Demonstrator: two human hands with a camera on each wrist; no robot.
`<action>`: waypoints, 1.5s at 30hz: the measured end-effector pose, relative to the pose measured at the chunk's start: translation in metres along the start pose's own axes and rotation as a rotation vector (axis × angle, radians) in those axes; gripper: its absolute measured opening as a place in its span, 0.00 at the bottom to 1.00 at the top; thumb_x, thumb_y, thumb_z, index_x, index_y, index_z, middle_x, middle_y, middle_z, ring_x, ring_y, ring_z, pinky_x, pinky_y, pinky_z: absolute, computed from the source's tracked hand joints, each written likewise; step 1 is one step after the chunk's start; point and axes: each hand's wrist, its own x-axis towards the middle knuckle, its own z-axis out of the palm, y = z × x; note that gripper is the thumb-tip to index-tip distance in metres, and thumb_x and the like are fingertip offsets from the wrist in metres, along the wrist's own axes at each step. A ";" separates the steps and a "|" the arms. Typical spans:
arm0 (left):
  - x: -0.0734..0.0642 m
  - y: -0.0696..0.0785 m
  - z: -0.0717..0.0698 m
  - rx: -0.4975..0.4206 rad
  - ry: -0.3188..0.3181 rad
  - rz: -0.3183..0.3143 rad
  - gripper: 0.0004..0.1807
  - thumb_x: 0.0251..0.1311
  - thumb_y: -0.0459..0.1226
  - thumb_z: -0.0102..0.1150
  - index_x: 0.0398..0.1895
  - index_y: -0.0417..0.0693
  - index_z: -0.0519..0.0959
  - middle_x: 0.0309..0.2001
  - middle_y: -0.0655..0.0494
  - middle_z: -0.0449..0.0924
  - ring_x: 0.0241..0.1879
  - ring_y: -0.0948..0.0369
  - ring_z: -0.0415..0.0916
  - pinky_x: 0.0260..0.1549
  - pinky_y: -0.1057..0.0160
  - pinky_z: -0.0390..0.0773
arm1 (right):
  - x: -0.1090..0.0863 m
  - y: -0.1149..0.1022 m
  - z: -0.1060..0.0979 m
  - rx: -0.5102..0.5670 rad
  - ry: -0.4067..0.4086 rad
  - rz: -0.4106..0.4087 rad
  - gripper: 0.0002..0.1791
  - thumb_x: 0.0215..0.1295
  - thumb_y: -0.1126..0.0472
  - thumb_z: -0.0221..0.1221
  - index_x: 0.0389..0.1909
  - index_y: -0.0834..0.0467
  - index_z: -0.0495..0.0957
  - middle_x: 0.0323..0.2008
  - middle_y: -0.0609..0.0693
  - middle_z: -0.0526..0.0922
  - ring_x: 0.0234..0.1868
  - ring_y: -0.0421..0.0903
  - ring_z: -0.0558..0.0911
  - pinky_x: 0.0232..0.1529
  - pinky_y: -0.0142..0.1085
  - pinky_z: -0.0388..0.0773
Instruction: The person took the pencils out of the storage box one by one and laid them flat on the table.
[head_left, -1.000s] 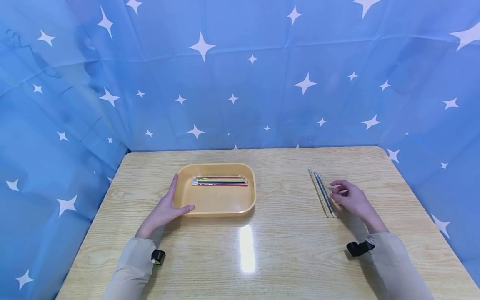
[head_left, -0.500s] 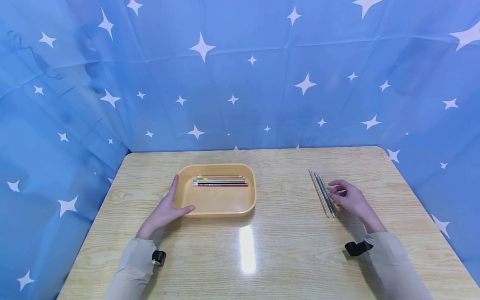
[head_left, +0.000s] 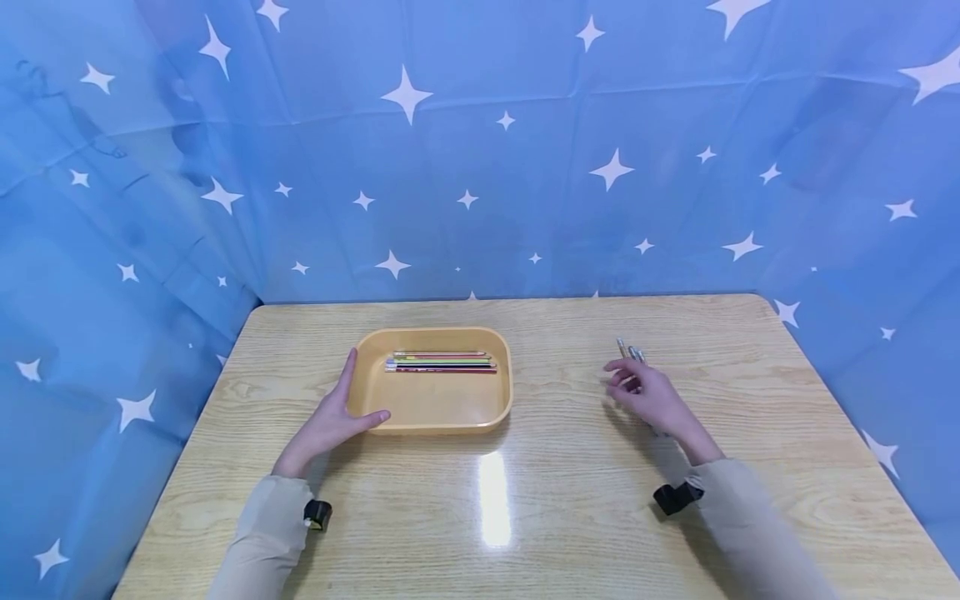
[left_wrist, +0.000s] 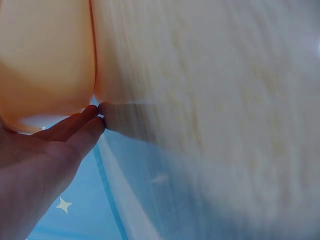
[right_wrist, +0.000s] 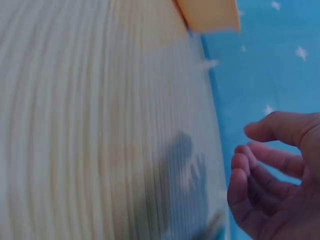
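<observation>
My left hand (head_left: 326, 427) is at the near left corner of a tan plastic tray (head_left: 438, 406), its fingers straight along the left side and the thumb by the front rim. The left wrist view shows the fingertips against the tray's outer wall (left_wrist: 45, 60). Inside the tray several colourful pencils (head_left: 440, 362) lie side by side. Over on the right, my right hand (head_left: 654, 404) hovers above a few more pencils (head_left: 636, 353), fingers loosely bent and holding nothing. It hides most of those pencils; only their far ends show. In the right wrist view, thumb and fingertips are apart.
Everything lies on a light wood-grain table (head_left: 570, 500). A blue curtain with white stars (head_left: 480, 150) hangs along the back and both sides. Cameras (head_left: 678, 497) are strapped at both wrists.
My right hand has moved left, from beside the loose pencils to above them, and now covers most of them. The left hand, tray and pencils in it stay put.
</observation>
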 end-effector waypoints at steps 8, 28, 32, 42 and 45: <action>0.000 0.000 -0.001 0.001 0.005 -0.003 0.65 0.54 0.46 0.70 0.76 0.50 0.26 0.76 0.43 0.31 0.72 0.42 0.40 0.67 0.43 0.47 | 0.024 -0.031 0.039 0.081 -0.065 -0.094 0.16 0.62 0.72 0.59 0.52 0.69 0.75 0.35 0.55 0.80 0.32 0.49 0.80 0.29 0.35 0.79; 0.002 -0.002 -0.001 0.002 0.002 0.009 0.65 0.53 0.47 0.71 0.76 0.49 0.27 0.76 0.42 0.32 0.72 0.42 0.40 0.67 0.42 0.47 | 0.060 -0.073 0.069 0.125 -0.073 -0.211 0.16 0.59 0.73 0.59 0.50 0.68 0.76 0.33 0.53 0.80 0.33 0.47 0.79 0.35 0.37 0.79; 0.002 -0.002 -0.001 0.006 0.006 0.003 0.65 0.53 0.47 0.71 0.76 0.49 0.27 0.76 0.42 0.32 0.72 0.42 0.40 0.67 0.42 0.47 | 0.067 -0.088 0.076 0.138 -0.106 -0.241 0.16 0.59 0.73 0.59 0.49 0.69 0.77 0.33 0.53 0.80 0.33 0.46 0.79 0.34 0.37 0.79; 0.000 -0.002 -0.001 0.009 0.006 -0.001 0.65 0.53 0.48 0.71 0.76 0.52 0.27 0.76 0.42 0.32 0.72 0.41 0.39 0.66 0.40 0.46 | 0.081 -0.117 0.104 0.102 -0.164 -0.325 0.16 0.59 0.73 0.59 0.48 0.69 0.78 0.33 0.52 0.81 0.34 0.45 0.79 0.35 0.35 0.79; 0.001 -0.001 -0.001 -0.003 0.007 -0.002 0.65 0.53 0.47 0.71 0.76 0.52 0.27 0.76 0.42 0.32 0.72 0.41 0.39 0.67 0.41 0.46 | 0.086 -0.120 0.112 0.099 -0.191 -0.333 0.15 0.58 0.73 0.60 0.48 0.70 0.77 0.33 0.52 0.81 0.35 0.45 0.79 0.36 0.33 0.79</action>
